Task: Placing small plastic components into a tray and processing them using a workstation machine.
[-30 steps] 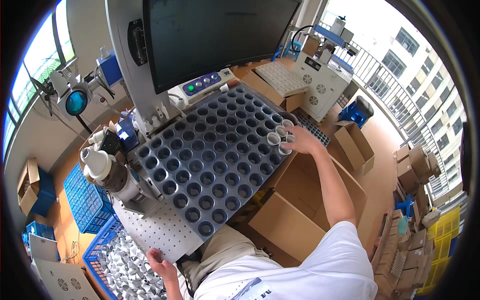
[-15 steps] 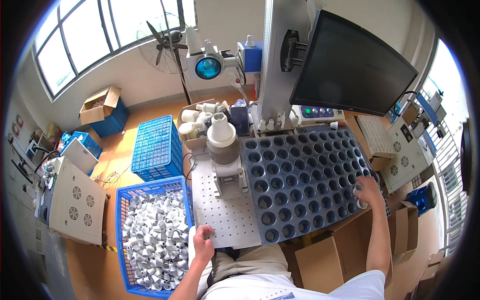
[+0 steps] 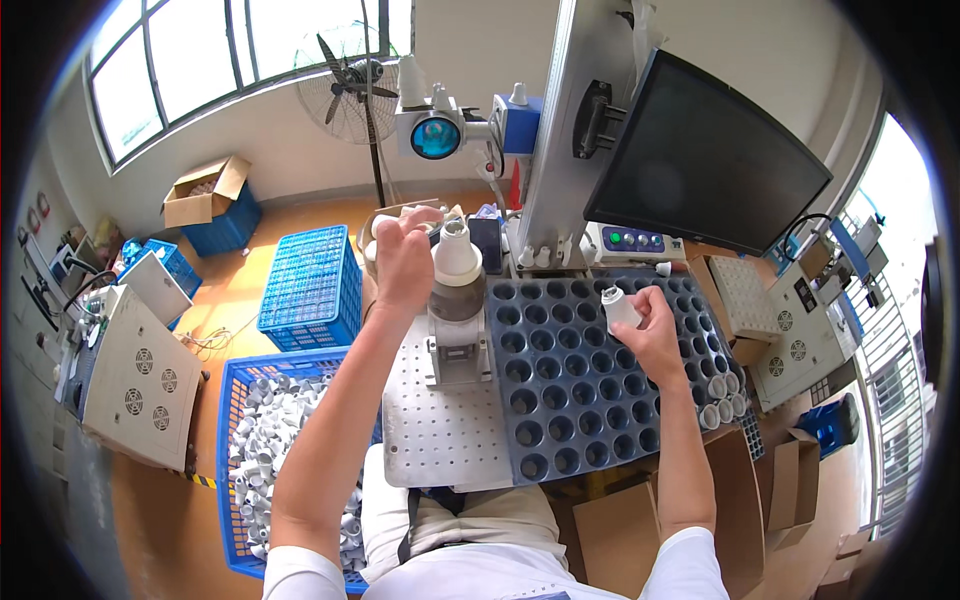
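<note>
My right hand (image 3: 650, 335) grips a white cone-shaped plastic housing (image 3: 621, 310), held narrow end up above the dark tray (image 3: 545, 470) with rows of round holes. Raised beside the fixture, my left hand (image 3: 404, 262) has its fingers partly bent and nothing visible in them. Its fingertips are close to another white housing (image 3: 456, 250), which stands narrow end up on the grey cylindrical fixture (image 3: 456, 305); whether they touch it I cannot tell. Several white housings (image 3: 722, 398) sit in holes at the tray's right near corner.
A blue basket (image 3: 228, 470) of loose white housings stands at my left, partly behind my left arm. Over the fixture hangs a machine head with a round blue lens (image 3: 436, 138). A dark monitor (image 3: 710, 150) overhangs the tray's far side. Cardboard boxes (image 3: 620, 535) stand below the tray.
My left hand has risen from the front of the perforated plate to beside the fixture. My right hand has moved left from the tray's right side and now holds a white housing above the tray.
</note>
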The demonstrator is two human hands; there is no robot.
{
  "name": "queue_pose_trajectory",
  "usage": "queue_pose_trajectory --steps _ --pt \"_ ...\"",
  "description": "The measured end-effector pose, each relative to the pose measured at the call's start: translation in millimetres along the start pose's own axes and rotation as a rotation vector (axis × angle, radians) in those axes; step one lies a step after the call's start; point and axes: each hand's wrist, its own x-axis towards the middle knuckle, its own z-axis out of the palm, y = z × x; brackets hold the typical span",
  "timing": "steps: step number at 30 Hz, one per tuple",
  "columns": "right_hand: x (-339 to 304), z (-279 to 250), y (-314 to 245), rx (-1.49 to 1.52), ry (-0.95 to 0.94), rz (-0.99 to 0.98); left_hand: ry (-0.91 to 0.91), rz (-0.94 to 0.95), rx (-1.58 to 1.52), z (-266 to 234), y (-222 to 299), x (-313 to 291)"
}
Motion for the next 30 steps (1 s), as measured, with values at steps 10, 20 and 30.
queue_pose_trajectory --steps 10,20,30 --pt "63 176 -40 0.229 -0.063 -0.352 -0.001 -0.447 -0.519 -119 42 -19" --pt "32 183 -39 0.032 0.061 -0.480 0.155 -0.443 -0.808 -187 22 -127" --pt "-154 257 -41 0.636 -0.607 0.116 -0.006 -0.630 -1.105 -173 40 -174"
